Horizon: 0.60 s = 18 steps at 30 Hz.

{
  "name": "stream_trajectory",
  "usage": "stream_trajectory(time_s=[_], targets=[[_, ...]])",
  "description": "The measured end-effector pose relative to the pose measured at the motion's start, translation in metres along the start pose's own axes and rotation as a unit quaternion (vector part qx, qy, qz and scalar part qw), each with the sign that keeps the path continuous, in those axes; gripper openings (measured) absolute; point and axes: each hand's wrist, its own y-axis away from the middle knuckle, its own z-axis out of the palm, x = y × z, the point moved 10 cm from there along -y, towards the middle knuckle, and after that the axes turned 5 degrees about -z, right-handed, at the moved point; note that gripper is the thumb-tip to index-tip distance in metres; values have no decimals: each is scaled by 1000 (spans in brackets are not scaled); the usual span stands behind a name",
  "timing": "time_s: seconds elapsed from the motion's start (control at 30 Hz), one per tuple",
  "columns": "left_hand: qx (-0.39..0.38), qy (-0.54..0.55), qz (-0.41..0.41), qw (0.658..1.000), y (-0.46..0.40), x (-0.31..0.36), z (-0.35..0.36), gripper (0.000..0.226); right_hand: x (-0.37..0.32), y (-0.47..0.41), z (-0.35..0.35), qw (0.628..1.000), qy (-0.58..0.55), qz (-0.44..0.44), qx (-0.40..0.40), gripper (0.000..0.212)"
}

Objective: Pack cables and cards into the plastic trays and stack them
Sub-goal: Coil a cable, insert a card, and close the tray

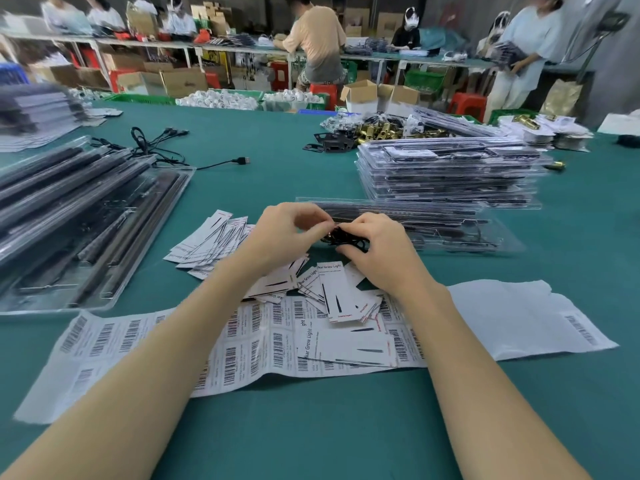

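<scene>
A bundled black cable (348, 237) hangs just above the green table (311, 427), held between both hands. My left hand (287, 230) pinches its left end and my right hand (377, 251) grips its right side with curled fingers. Right behind them lies a clear plastic tray (450, 226) with black rods in it. White printed cards (214, 240) lie scattered under and left of my hands, more cards (339, 299) near my right wrist. A stack of filled trays (446, 174) stands at the back right.
Open trays with long black rods (76, 216) fill the left side. Loose black cables (162, 147) lie behind them. Barcode label sheets (145, 351) and a white sheet (519, 317) lie in front. Brass parts in bags (381, 128) sit farther back. Several people work at distant benches.
</scene>
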Motion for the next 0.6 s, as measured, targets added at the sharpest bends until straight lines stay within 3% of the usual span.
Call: stream_trajectory(time_s=[0.13, 0.27, 0.43, 0.6], targets=[[-52, -90, -38, 994, -1, -29, -21, 35, 5, -1, 4, 1000, -7, 14, -7, 32], [-46, -47, -74, 995, 3, -43, -25, 19, 3, -2, 6, 1000, -9, 12, -19, 30], [-45, -33, -72, 996, 3, -42, -28, 16, 2, 1, -2, 999, 32, 12, 11, 31], [-5, -100, 22, 995, -1, -14, -26, 8, 2, 2, -1, 1000, 25, 14, 9, 29]])
